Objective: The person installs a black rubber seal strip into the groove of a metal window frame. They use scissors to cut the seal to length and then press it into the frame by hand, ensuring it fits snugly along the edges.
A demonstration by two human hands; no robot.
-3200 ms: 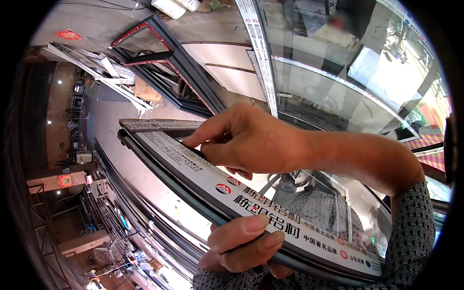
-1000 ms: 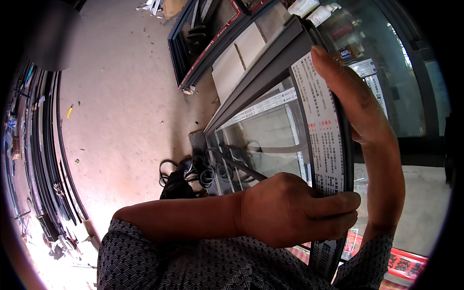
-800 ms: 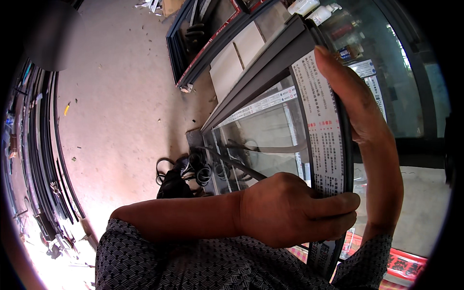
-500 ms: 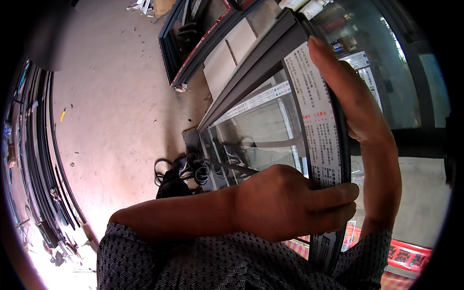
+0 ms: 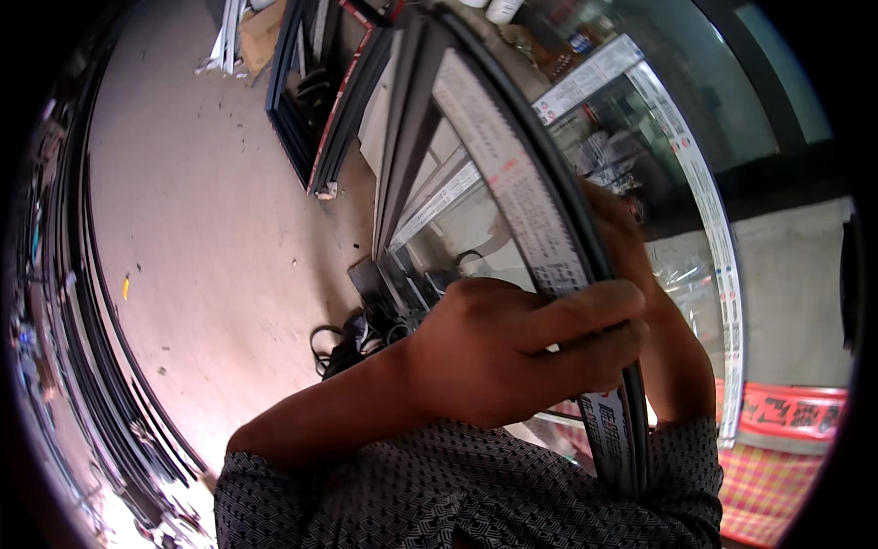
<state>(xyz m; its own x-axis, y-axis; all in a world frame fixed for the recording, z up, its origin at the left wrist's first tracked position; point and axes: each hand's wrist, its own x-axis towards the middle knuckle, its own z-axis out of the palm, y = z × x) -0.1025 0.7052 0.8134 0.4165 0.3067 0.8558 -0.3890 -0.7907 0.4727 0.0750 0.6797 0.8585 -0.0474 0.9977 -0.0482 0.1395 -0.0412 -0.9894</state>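
A dark window frame (image 5: 416, 137) with glass and white printed film on its edge stands tilted in front of me. My left hand (image 5: 540, 339) reaches across from the left and is closed over the near edge, its fingers wrapped round to the far side. Just beyond that edge is my right hand (image 5: 622, 229), against the frame's right side; the frame hides its fingers. Through the pane, more film strips and dark cords show.
Another window sash (image 5: 722, 265) edged with white film stands at the right. Dark frames (image 5: 302, 101) lean at the back, beside a cardboard box (image 5: 262, 35). Long dark profiles (image 5: 87, 302) lie along the left. A black bag with cords (image 5: 352, 343) sits on the floor. Red checked cloth (image 5: 777, 485) is at lower right.
The window frame has swung leftward and stands more edge-on. My right hand has slid down from its top part to behind the edge. My left hand keeps its grip, shifted slightly up and left.
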